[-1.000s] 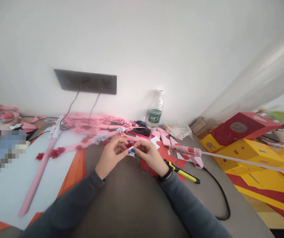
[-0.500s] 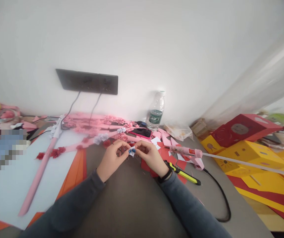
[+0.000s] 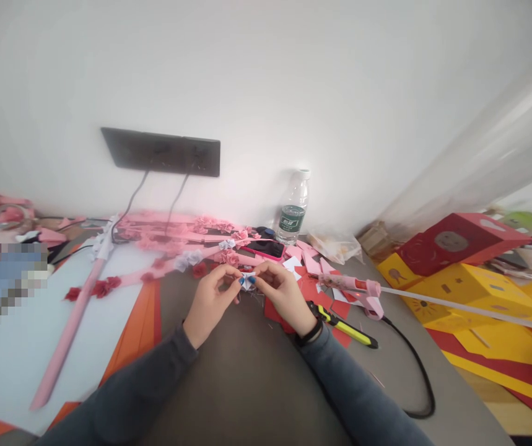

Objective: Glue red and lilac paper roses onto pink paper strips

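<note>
Both forearms angle inward above the worktop [image 3: 247,378], the left hand [image 3: 210,300] and right hand [image 3: 284,294] pinching what looks like a small white paper piece [image 3: 247,280] between fingertips.

Both hands [image 3: 247,291] pinch small white paper piece [image 3: 247,280].

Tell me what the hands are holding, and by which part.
Both hands pinch one small white folded paper piece just above the table: the left hand by its left edge, the right hand by its right edge, with fingertips only.
</note>
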Motion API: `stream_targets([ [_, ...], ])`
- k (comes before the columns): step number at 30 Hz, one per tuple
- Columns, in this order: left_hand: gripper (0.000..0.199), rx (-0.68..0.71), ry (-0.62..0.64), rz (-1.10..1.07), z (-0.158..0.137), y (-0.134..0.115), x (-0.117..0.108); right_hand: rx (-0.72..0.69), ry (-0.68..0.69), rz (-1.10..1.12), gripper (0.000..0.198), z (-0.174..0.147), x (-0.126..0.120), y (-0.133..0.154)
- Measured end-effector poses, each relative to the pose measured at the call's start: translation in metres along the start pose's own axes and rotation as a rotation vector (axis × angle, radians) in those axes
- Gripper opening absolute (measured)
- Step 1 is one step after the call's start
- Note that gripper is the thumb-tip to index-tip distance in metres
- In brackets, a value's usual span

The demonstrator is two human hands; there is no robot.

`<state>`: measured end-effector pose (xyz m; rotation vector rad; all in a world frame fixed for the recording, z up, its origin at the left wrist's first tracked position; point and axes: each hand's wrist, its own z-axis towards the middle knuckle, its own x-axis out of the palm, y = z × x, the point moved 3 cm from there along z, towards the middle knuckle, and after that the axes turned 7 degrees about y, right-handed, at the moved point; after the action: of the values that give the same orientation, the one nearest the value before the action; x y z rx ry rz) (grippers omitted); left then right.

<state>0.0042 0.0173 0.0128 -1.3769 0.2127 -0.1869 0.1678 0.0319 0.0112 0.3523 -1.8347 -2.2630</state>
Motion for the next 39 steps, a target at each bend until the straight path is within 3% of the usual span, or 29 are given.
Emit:
stream_targets([
  [6,0.010,0.079,-0.014,0.072,0.002,-0.008,-0.005,0.044,0.090,0.079,0.042,0.001,0.001,-0.002],
  [9,0.019,0.087,-0.019,0.034,0.003,-0.008,-0.007,0.064,0.115,0.101,0.041,0.001,0.002,-0.003],
  [18,0.025,0.056,0.128,-0.007,0.007,-0.007,-0.009,0.092,0.169,0.100,0.041,0.000,0.002,0.002],
  [26,0.032,-0.063,0.029,-0.159,0.009,0.002,-0.010,0.104,0.154,0.116,0.041,0.002,-0.001,-0.001],
  [34,0.031,-0.140,0.127,-0.183,0.011,0.002,-0.014,0.073,0.185,0.130,0.038,0.002,-0.001,0.002],
  [39,0.043,-0.127,0.061,-0.223,0.012,0.003,-0.016,0.118,0.173,0.109,0.039,0.001,0.001,-0.001],
])
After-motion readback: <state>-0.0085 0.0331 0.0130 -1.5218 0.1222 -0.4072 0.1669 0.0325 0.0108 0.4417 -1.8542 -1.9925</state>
